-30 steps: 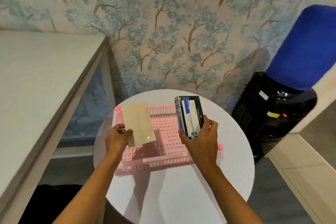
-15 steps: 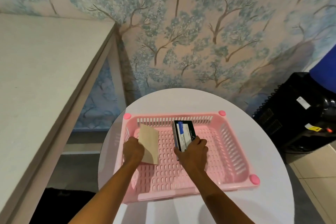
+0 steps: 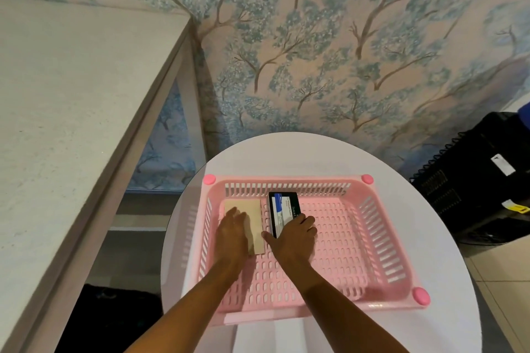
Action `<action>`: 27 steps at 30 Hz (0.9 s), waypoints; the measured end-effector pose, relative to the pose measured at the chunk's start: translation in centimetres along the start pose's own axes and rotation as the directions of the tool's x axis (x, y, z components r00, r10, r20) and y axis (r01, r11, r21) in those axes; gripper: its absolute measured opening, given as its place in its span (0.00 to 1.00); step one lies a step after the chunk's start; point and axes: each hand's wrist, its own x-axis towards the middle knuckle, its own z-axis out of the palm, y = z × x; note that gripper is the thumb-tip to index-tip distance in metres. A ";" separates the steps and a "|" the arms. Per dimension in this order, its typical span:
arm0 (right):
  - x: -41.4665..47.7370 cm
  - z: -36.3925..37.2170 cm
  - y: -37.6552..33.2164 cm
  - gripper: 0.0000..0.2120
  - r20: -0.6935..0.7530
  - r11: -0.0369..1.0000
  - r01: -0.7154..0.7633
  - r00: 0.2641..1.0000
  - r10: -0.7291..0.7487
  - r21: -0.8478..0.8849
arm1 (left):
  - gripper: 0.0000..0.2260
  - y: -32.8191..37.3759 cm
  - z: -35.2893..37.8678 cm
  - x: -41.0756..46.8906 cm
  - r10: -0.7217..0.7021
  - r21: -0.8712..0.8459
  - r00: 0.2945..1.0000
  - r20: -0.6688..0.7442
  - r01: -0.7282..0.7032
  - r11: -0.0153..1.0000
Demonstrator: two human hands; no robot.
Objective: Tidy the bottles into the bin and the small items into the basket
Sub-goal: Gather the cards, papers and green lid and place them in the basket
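Note:
A pink slotted basket (image 3: pixel 381 241) sits on a round white table (image 3: pixel 447 281). Inside it, at the back left, a beige flat packet (image 3: pixel 253 216) lies on the basket floor with my left hand (image 3: pixel 232 233) resting flat on top of it, fingers spread. Just to its right a black and blue box (image 3: pixel 282 210) stands on its long edge on the basket floor, and my right hand (image 3: pixel 292 239) grips its near end between thumb and fingers. No bottles or bin are in view.
A long pale grey table (image 3: pixel 57 123) runs along the left. A black water dispenser (image 3: pixel 484 180) with a blue bottle on top stands at the right against the tree-patterned wall. Tiled floor shows at the lower right.
Both hands went down from above the basket into it. The beige packet went from upright to lying flat, and the box came down onto the basket floor.

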 end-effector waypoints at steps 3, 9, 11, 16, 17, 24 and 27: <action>-0.3 0.1 0.2 0.51 -0.024 0.999 0.027 0.999 -0.028 -0.034 | 0.24 -0.7 1.2 -0.9 0.077 0.168 0.978 0.194 -0.111 0.980; -0.7 -0.3 0.4 0.54 0.014 0.998 0.051 0.999 -0.051 0.019 | 0.24 -1.2 0.9 -1.2 0.052 0.275 0.950 0.307 -0.141 0.951; -1.2 -0.7 0.4 0.53 0.007 0.997 0.060 0.998 -0.061 0.038 | 0.24 -1.4 0.4 -1.4 0.049 0.252 0.948 0.315 -0.133 0.959; -4.3 -3.1 2.0 0.29 -0.204 0.961 0.210 0.964 -0.172 0.178 | 0.17 -0.2 -2.2 -3.8 0.112 0.075 0.985 0.130 -0.122 0.990; -5.2 -3.8 2.6 0.24 -0.263 0.941 0.264 0.943 -0.206 0.212 | 0.13 0.3 -3.0 -4.7 0.132 -0.031 0.991 0.039 -0.130 0.991; -12.8 -8.5 5.6 0.08 -0.489 0.744 0.520 0.820 -0.298 0.419 | 0.07 3.8 -6.9 -13.1 0.152 -0.372 0.912 -0.381 -0.301 0.878; -17.1 -9.2 5.9 0.06 -0.504 0.643 0.566 0.808 -0.306 0.516 | 0.06 4.1 -7.6 -17.6 0.114 -0.397 0.878 -0.465 -0.322 0.860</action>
